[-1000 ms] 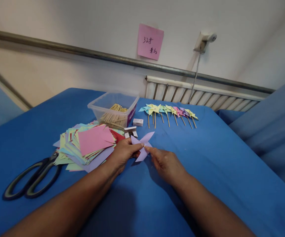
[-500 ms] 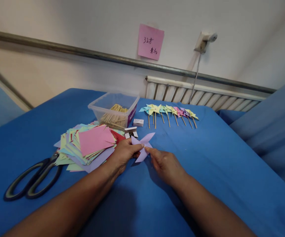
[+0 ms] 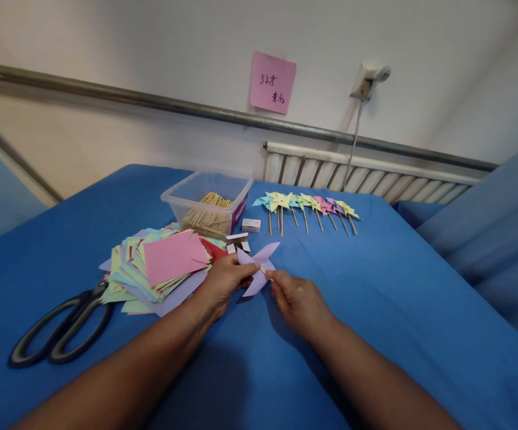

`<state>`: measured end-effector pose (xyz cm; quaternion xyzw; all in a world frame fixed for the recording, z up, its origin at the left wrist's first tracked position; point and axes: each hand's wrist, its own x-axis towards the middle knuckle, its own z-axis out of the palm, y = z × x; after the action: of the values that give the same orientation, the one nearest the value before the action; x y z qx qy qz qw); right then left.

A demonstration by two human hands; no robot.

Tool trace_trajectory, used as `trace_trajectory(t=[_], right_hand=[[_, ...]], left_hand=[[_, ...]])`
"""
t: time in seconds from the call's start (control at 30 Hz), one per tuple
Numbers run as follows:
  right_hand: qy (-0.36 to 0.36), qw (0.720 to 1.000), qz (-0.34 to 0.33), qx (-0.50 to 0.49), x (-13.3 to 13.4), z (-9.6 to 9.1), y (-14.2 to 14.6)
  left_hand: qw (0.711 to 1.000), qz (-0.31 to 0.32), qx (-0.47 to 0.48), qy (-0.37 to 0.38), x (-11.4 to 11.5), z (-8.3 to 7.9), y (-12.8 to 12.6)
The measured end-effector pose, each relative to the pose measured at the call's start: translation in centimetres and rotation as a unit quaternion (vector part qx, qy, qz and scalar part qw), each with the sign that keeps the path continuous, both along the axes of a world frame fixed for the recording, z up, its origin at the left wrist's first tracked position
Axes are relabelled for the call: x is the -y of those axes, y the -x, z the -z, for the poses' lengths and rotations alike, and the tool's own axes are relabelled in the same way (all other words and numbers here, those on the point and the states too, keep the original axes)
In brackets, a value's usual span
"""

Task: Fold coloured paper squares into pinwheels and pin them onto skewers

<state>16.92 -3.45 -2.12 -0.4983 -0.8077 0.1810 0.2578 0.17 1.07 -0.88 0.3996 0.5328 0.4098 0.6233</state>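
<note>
A light purple paper pinwheel [image 3: 264, 253] with folded blades is held in front of me, above the blue tabletop. My left hand [image 3: 228, 278] is closed on it, the thumb pressing near its middle. From the right, my right hand [image 3: 298, 300] is closed in a pinch at the pinwheel's centre, its fingertips on a short pale yellow stick [image 3: 263, 271]. Most of that stick is hidden by my fingers. Just beyond my left hand stands a small open box [image 3: 238, 242] with dark contents that I cannot make out.
A loose stack of coloured paper [image 3: 175, 258] lies at left, beside dark-handled scissors [image 3: 61, 331]. Behind it stands a clear plastic bin [image 3: 182, 200] of wooden sticks. A small closed box [image 3: 251, 225] and several finished pinwheels [image 3: 281, 202] lie farther back on the blue cloth [image 3: 397, 310].
My right fingertips have drawn slightly right of the pinwheel's centre, and more of the pale yellow stick shows between my hands. The left hand keeps its hold.
</note>
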Motion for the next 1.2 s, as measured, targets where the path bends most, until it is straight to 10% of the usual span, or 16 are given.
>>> trace_trajectory(t=[0.87, 1.2], right_hand=[[0.023, 0.995, 0.071, 0.070, -0.1, 0.3, 0.7], [0.054, 0.985, 0.095, -0.136, -0.5, 0.4, 0.5]], left_hand=[[0.999, -0.005, 0.034, -0.029, 0.4, -0.3, -0.2], [0.991, 0.045, 0.078, -0.094, 1.2, -1.0, 0.3]])
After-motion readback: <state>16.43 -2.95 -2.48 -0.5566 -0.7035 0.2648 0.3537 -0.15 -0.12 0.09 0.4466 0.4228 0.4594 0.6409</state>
